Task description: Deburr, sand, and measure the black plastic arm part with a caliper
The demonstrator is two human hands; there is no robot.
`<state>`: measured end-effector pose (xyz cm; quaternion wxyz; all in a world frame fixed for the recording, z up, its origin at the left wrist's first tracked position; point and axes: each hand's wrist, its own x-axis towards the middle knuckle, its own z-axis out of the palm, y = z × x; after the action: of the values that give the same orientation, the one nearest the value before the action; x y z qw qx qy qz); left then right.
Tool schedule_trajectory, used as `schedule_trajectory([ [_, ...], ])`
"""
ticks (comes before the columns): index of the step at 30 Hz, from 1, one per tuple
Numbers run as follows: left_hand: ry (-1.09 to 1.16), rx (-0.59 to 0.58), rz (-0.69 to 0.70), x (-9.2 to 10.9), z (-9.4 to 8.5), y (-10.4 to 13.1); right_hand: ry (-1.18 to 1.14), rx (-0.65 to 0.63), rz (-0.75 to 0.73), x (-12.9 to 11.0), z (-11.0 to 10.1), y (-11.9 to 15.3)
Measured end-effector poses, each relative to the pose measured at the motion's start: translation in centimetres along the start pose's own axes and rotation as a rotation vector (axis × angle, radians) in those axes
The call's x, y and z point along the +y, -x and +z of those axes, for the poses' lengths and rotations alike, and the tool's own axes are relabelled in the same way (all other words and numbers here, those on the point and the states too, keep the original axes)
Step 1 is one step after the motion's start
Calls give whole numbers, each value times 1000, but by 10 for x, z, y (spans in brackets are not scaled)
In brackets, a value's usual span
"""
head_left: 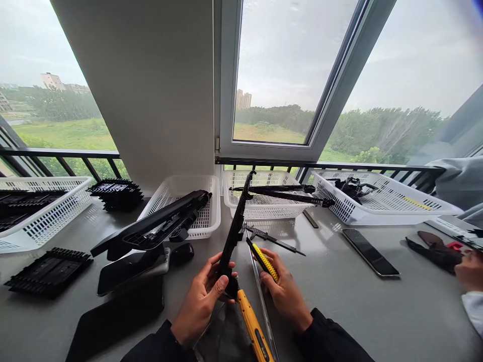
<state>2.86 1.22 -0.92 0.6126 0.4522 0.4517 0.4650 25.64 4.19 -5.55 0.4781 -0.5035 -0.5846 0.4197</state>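
My left hand (206, 296) is closed around the lower end of a long, narrow black plastic part (234, 231), which stands upright and tilts slightly right. In my right hand (285, 291) is a yellow-and-black utility knife (265, 261), its tip pointing up and left towards the black part, apart from it. Below the part lies a yellow handheld tool (254, 327) with buttons on its handle; its front end is hidden behind the part. A long metal ruler-like strip (263, 301) runs between my hands. Just beyond them rests a black caliper (273, 240).
White baskets line the back: one with long black parts (279, 191), one with small black pieces (352, 190). Large black mouldings (151, 226) lean on the left basket. A phone (370, 252) lies right. Another person's hand (470, 271) is at the right edge.
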Motion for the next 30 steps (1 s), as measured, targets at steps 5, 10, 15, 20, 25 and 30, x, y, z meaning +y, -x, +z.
schedule_trajectory([
  [5, 3, 14, 1, 0, 0, 0, 4, -13, 7, 2, 0, 0],
  [10, 13, 26, -1, -2, 0, 0, 11, -4, 10, 2, 0, 0],
  [15, 31, 30, -2, -3, 1, -1, 13, 10, -18, 0, 1, -2],
  [20, 34, 22, -13, -1, 3, -1, 7, 15, -33, 2, 2, -3],
  [25, 25, 22, 7, -4, 2, -2, -6, 6, -8, 3, 2, -3],
  [30, 29, 17, 8, -5, 1, -2, -38, -12, 25, 2, 3, -3],
])
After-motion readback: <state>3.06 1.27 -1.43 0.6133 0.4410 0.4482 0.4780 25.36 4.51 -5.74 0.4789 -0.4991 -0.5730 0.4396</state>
